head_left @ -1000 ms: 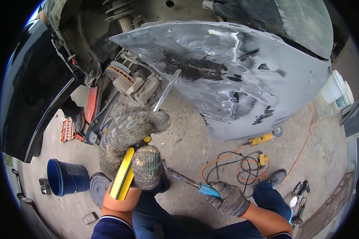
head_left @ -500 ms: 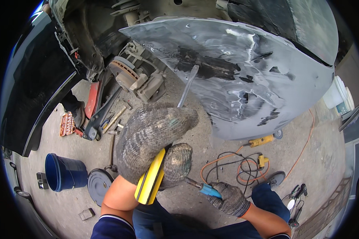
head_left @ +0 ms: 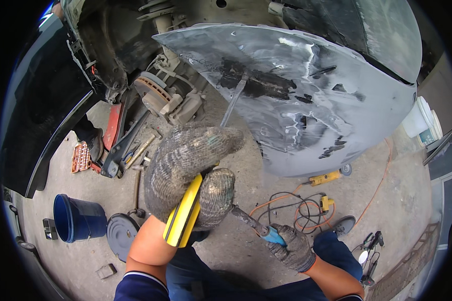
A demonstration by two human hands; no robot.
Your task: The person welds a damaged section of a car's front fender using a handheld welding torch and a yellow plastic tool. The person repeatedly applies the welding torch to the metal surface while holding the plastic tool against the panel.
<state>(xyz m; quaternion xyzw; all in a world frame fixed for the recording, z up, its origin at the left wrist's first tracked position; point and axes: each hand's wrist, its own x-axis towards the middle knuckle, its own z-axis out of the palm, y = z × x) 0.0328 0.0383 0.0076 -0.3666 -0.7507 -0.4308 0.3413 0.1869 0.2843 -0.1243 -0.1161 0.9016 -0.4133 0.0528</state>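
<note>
My left hand (head_left: 193,175), in a grey knit glove, is closed around a flat-blade screwdriver with a yellow and black handle (head_left: 183,215). Its long metal blade sticks up past the fingers, and its tip overlaps a black patch on a sanded grey car body panel (head_left: 331,115); contact cannot be judged. My right hand (head_left: 294,251), gloved too, grips a blue-handled tool (head_left: 272,236) with a dark metal shaft, its exact kind unclear. The end of that shaft lies close beside my left glove, partly hidden by it.
Left of the panel are a bare brake disc (head_left: 153,93) and a black car door (head_left: 45,110). On the concrete floor lie a hammer (head_left: 136,185), a yellow angle grinder (head_left: 326,177) with tangled cables, a blue bucket (head_left: 79,218) and a round lid (head_left: 121,236). White buckets (head_left: 421,120) stand at right.
My left hand has shifted slightly left and up with the screwdriver. The blue tool's shaft has tilted up, showing more of its length near the left glove. The whole view has moved slightly.
</note>
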